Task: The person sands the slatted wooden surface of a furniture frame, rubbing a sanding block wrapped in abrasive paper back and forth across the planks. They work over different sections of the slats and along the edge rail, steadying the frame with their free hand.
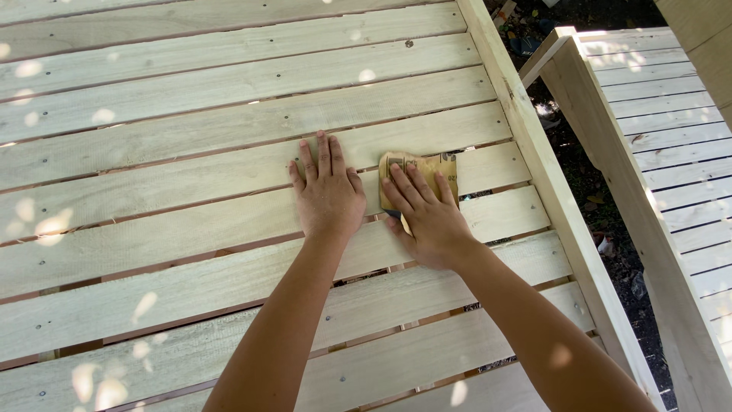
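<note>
Pale cream slatted wooden frame (191, 130), faint grain, sun-dappled; tan-brown folded sandpaper sheet (427, 164) with dark print; dark soil ground (602, 206) between frames.

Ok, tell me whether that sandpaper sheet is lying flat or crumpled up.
Flat. The sandpaper lies spread on a wooden slat, pressed under the right hand; the left hand rests beside it.

The left hand (329, 194) lies flat on the slatted frame (191, 145). Just right of it, the right hand (427, 217) presses on the sandpaper (427, 166). A second frame (671, 137) stands farther right.
</note>
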`<control>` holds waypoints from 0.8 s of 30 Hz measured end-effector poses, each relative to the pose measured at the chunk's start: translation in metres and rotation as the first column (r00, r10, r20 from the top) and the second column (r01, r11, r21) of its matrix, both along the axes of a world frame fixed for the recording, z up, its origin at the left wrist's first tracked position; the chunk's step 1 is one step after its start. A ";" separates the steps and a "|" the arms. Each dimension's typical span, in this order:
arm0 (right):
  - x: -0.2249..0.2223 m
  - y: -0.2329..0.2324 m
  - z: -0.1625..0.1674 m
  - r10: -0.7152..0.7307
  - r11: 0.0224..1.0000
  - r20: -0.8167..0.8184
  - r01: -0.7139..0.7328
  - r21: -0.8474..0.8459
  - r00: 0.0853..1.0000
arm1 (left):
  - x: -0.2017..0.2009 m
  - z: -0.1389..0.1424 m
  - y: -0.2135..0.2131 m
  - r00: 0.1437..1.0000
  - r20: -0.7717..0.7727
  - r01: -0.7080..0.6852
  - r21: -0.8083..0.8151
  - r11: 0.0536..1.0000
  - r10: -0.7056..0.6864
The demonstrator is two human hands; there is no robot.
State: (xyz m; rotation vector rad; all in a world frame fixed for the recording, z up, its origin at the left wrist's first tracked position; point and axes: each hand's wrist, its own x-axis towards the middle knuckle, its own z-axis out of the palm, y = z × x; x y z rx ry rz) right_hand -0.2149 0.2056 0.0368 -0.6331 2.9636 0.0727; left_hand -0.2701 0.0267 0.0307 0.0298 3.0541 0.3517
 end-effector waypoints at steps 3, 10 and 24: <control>-0.072 -0.023 -0.001 -0.089 0.996 0.043 0.088 0.019 0.995 | -0.001 -0.002 -0.001 1.000 0.014 -0.005 0.009 1.000 0.005; -0.131 -0.046 0.003 -0.135 0.991 0.015 0.135 -0.017 0.991 | -0.003 0.002 -0.002 1.000 0.005 -0.012 0.048 0.999 0.012; -0.026 -0.020 0.008 -0.044 0.999 0.101 0.042 0.028 0.994 | -0.001 -0.004 -0.001 0.999 -0.021 -0.024 0.027 0.999 0.025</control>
